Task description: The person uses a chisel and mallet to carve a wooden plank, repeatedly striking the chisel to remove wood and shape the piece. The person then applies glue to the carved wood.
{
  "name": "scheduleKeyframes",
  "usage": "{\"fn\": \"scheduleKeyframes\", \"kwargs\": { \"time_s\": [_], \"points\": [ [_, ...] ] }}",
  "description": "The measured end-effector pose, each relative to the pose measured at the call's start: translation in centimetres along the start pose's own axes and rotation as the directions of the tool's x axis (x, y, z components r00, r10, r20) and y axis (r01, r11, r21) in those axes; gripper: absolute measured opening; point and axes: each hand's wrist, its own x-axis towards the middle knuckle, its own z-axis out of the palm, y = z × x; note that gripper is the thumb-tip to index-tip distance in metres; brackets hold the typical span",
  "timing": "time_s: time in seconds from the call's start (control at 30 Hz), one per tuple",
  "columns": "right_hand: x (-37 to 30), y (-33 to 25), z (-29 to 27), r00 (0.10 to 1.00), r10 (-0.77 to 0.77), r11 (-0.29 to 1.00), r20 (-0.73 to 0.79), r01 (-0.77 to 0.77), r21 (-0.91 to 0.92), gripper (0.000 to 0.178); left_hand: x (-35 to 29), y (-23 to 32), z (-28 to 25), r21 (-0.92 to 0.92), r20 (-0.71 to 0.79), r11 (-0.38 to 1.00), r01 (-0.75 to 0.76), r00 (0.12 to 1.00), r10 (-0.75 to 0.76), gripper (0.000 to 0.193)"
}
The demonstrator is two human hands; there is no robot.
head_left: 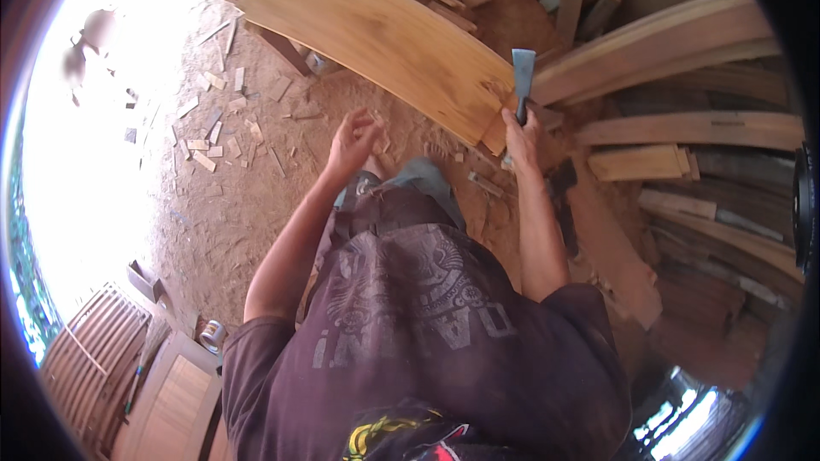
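My right hand (523, 138) is closed round the dark handle of a putty knife (523, 75), its wide metal blade pointing up and away from me. Just left of it lies the near right end of a long, smooth wooden board (376, 38), raised off the ground on a support. Darker patches mark the board's surface close to the knife. My left hand (352, 143) hovers over the ground in front of my body, short of the board's near edge. Its fingers are loosely curled and apart, with nothing seen in them.
Stacked planks (666, 51) crowd the right side, and more offcuts (572, 0) lie beyond the board. Small wood scraps (205, 154) litter the dirt floor at left. At lower left are a slatted wooden piece (94, 350), a panelled door (175, 401) and a can (212, 335).
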Motion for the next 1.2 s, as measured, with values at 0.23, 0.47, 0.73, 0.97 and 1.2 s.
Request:
{"fn": "scheduleKeyframes", "kwargs": {
  "time_s": [0.23,0.47,0.73,0.97,1.2],
  "points": [
    [-10.4,-4.1,1.9,0.939,0.305,0.86,0.158,-0.343,0.378,0.025,3.2,0.0,1.7,-0.563,0.256,0.786,0.257,0.958,-0.13,0.079],
    [-14.1,-7.2,1.6,0.927,0.174,0.864,0.331,-0.305,0.401,0.023,-1.3,4.3,-0.9,-0.247,0.012,0.968,0.053,0.999,-0.052,0.056],
    [-9.7,-9.1,-4.7,0.908,0.201,0.938,0.368,-0.287,0.196,0.03,-1.6,15.1,4.9,0.494,-0.134,0.837,-0.237,0.93,0.342,0.078],
    [-7.9,-13.7,-10.6,0.901,-0.159,0.926,0.403,-0.005,0.377,0.034,1.4,16.2,9.7,0.527,-0.231,0.826,-0.201,0.901,0.366,0.09],
    [-8.7,-13.8,-7.5,0.958,-0.119,0.965,0.259,0.051,0.256,0.039,1.2,17.1,9.6,0.634,-0.276,0.725,-0.271,0.796,0.539,0.083]
  ]
}}
